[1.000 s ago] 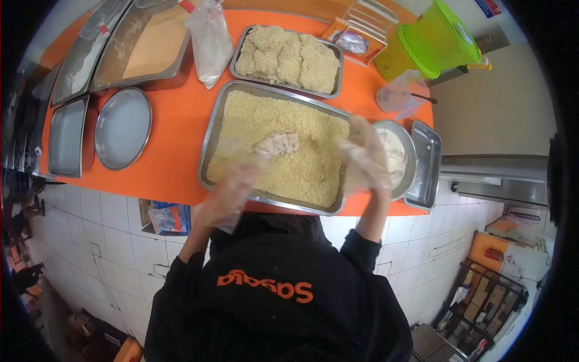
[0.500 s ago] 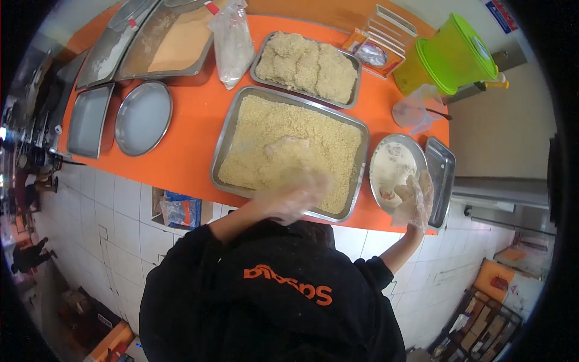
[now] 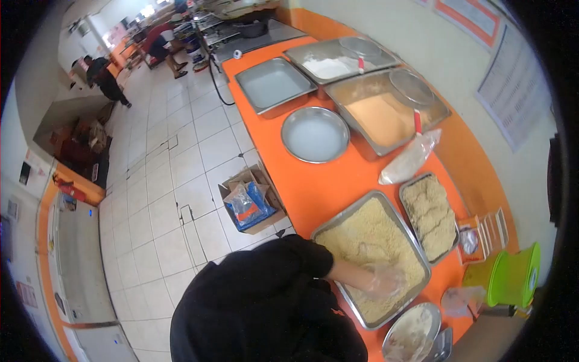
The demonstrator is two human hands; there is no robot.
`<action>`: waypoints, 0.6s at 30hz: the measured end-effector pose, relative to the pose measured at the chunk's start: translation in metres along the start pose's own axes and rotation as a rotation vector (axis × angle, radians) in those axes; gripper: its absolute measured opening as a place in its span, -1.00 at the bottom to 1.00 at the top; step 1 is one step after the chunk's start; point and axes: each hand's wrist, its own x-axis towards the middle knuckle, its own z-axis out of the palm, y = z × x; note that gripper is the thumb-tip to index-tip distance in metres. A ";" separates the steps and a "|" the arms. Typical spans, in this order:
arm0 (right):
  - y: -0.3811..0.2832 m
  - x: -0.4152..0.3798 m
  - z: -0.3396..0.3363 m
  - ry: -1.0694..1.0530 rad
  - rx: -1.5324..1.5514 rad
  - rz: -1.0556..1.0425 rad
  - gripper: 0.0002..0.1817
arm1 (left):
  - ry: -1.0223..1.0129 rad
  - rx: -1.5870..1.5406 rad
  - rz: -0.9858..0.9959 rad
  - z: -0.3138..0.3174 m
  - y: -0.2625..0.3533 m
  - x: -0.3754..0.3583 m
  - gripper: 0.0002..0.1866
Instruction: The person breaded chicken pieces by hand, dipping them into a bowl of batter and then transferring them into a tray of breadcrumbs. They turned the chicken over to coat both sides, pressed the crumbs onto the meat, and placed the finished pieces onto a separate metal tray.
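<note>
My left hand [image 3: 387,281], in a clear plastic glove, lies low on the pale crumbs in a large metal tray [image 3: 325,224]. Its fingers look laid out flat, though slightly blurred. A crumb-covered piece [image 3: 369,248] shows just beyond it, partly sunk in the crumbs. My right hand [image 3: 405,349], also gloved, is at the near side of a round metal bowl [image 3: 435,314] holding a whitish mixture. Its fingers are too blurred and see-through to make out. Behind the crumb tray, a smaller tray [image 3: 403,199] holds several crumb-coated pieces [image 3: 429,211].
A bag of powder [image 3: 410,158], a round pan [image 3: 315,136], a square pan [image 3: 274,84] and deep powder pans [image 3: 386,117] stand on the orange table. A green container [image 3: 512,274] and plastic jug [image 3: 461,300] are rightward. Below is a cardboard box [image 3: 265,224]. Other people [image 3: 105,78] are far off.
The view has swung left, showing more floor and the far room. My left hand remains over the crumb tray, and my right hand remains at the bowl, now near the bottom edge.
</note>
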 end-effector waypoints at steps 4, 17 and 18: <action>-0.003 0.008 0.002 -0.010 -0.019 -0.033 -0.30 | -0.147 -0.206 -0.057 -0.008 -0.029 0.021 -0.77; 0.035 0.010 -0.079 0.057 0.004 0.007 -0.31 | -0.388 -1.048 -0.406 -0.092 -0.091 0.020 -0.73; 0.034 0.014 -0.082 0.056 0.029 0.006 -0.31 | -0.778 -0.505 -0.502 -0.133 -0.084 0.046 -0.67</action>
